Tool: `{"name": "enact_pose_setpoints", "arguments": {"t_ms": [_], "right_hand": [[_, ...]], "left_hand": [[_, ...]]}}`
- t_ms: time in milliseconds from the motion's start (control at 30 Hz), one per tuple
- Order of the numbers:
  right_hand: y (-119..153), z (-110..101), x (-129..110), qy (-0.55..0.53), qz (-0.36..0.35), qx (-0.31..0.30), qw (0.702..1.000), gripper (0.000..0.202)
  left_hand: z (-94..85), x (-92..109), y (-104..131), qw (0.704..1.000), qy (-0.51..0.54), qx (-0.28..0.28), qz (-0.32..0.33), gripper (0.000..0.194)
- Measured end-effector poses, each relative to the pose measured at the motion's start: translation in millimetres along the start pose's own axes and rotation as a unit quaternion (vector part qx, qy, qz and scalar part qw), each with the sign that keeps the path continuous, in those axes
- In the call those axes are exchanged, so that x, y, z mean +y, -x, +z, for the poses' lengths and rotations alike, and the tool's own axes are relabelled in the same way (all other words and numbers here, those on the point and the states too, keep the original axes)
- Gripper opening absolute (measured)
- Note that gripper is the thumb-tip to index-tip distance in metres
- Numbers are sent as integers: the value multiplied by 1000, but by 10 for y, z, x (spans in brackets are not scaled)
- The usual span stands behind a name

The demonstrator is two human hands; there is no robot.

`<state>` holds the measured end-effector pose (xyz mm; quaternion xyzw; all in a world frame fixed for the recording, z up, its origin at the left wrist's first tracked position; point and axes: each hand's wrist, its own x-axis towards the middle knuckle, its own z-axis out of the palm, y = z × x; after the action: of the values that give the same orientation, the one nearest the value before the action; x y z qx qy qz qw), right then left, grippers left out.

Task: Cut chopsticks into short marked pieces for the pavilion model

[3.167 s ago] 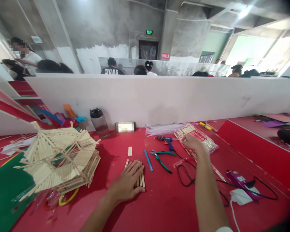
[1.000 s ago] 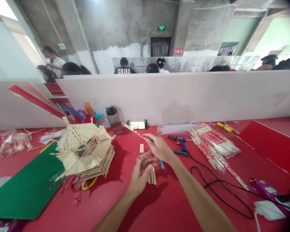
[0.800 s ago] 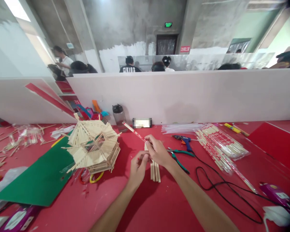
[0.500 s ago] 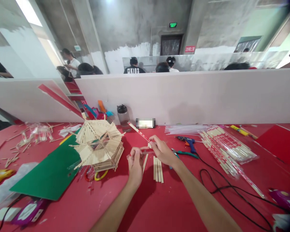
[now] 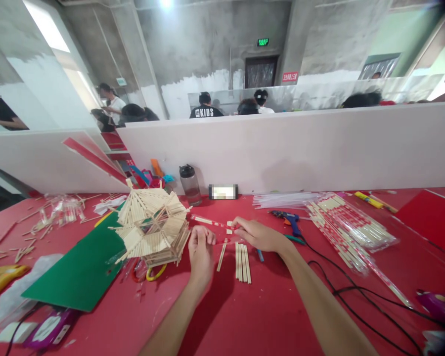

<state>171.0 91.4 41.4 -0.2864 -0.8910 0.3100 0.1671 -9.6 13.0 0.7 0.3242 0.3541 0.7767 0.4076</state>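
My right hand (image 5: 259, 235) is closed on a pair of chopsticks (image 5: 207, 221) in a red-and-white printed wrapper, which points left above my left hand. The fingers of my left hand (image 5: 202, 249) are curled in a pinch. A faint, clear, reddish strip of plastic wrapper (image 5: 219, 242) runs from them towards my right hand; its ends are hard to make out. Below my hands, a row of bare chopstick pieces (image 5: 243, 263) lies beside a single stick (image 5: 221, 255). Left of my left hand stands a many-sided model built of sticks (image 5: 154, 227).
A green board (image 5: 77, 269) lies under the model's left side. At the back are a bottle (image 5: 190, 185) and a phone (image 5: 223, 192). To the right lie a blue glue gun (image 5: 291, 221), wrapped chopsticks (image 5: 350, 222) and a looping black cable (image 5: 350, 287). A white partition (image 5: 282, 148) stands behind.
The chopsticks in my right hand have swung from a steep slant to nearly level. My right hand has moved slightly right, my left slightly left, widening the gap between them.
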Motion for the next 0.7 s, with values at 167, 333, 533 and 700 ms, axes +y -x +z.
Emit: {"name": "enact_pose_setpoints", "arguments": {"t_ms": [167,333,533,700], "right_hand": [[75,-133,98,-11,9,16,1000,21],[127,-214,119,-15,12,38,999,19],[137,-221,123,-9,17,28,999,21],[153,-237,111,-8,17,18,1000,20]], "left_hand": [[-163,124,164,990,-117,-62,-47,37],[-507,339,543,955,-260,-95,-102,36],[-1078,846,830,915,-390,36,-98,39],[-1602,1144,790,886,-431,170,-24,33]]}}
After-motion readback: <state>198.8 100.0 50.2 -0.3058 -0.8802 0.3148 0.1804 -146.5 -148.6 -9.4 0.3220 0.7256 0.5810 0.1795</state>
